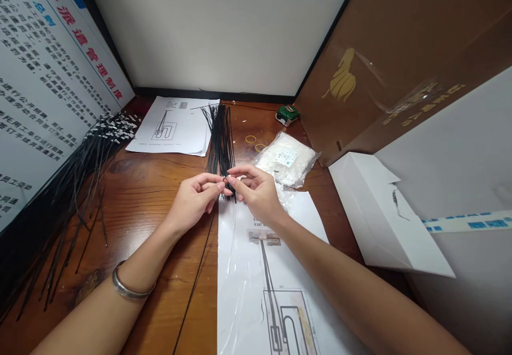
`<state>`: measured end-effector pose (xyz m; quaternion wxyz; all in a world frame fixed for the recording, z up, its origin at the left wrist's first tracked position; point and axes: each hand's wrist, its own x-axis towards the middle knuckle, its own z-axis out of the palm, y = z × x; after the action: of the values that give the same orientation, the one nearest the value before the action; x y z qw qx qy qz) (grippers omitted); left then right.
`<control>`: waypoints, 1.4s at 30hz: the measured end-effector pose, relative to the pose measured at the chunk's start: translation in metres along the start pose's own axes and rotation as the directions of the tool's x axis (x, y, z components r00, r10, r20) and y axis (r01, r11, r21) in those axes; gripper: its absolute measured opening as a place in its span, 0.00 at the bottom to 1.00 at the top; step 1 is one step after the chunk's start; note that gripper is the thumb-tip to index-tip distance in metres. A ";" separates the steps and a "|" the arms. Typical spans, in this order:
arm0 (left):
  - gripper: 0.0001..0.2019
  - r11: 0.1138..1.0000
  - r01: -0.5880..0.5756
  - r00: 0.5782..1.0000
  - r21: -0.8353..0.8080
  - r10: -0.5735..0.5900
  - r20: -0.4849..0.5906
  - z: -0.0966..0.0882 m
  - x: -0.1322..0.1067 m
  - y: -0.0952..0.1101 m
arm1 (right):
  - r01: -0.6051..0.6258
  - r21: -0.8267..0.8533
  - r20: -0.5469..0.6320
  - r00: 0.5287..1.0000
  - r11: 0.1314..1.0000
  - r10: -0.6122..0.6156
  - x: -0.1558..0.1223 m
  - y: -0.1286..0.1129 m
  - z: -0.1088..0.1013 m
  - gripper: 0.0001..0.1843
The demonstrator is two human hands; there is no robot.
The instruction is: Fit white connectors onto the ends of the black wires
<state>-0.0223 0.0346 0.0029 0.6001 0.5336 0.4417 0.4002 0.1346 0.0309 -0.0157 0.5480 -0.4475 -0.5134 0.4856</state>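
My left hand (196, 198) and my right hand (256, 188) meet over the middle of the wooden table (152, 184), fingertips pinched together around a small white piece at the near end of a thin black wire (196, 283) that runs back toward me. Just beyond my fingers lies a bundle of black wires (220, 136), pointing away from me. Under my right wrist sits a printed sheet with a wiring diagram (272, 291), covered by clear plastic film.
A large pile of black wires with white tips (84, 168) lies at the left. A second diagram sheet (172, 126), a bag of white parts (286, 158), yellow rubber bands (250, 139), a green tape dispenser (287, 113) and a white box (380, 216) surround the hands.
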 end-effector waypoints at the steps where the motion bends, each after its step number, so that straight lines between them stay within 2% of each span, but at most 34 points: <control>1: 0.12 1.000 0.000 1.000 0.008 0.000 -0.001 0.000 0.000 0.000 | 0.003 0.008 -0.004 1.000 1.000 -0.003 0.000 0.000 0.000 0.10; 7: 0.12 0.999 -0.007 1.000 0.043 0.007 0.000 0.000 0.001 -0.001 | 0.016 0.016 0.005 1.000 1.000 -0.016 0.001 0.000 0.000 0.09; 17: 0.13 1.000 -0.004 0.999 0.009 0.004 -0.032 0.001 0.001 -0.001 | 0.062 -0.018 0.018 0.998 0.998 -0.061 0.000 0.002 0.000 0.08; 24: 0.14 1.000 -0.004 0.999 0.005 0.004 -0.035 0.001 0.001 0.000 | 0.019 -0.030 0.020 1.000 0.999 -0.019 -0.002 0.000 -0.001 0.09; 37: 0.14 0.996 0.029 0.999 0.079 -0.030 0.016 0.001 -0.002 0.004 | 0.027 -0.017 0.023 0.999 0.999 -0.027 -0.001 0.001 -0.001 0.11; 42: 0.16 0.998 0.056 0.991 0.037 -0.060 0.119 -0.003 -0.001 0.004 | 0.041 0.080 0.047 0.998 0.996 -0.045 0.002 0.001 -0.003 0.14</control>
<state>-0.0256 0.0345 0.0067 0.6281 0.5535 0.4267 0.3422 0.1379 0.0333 -0.0171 0.5631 -0.4024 -0.5164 0.5043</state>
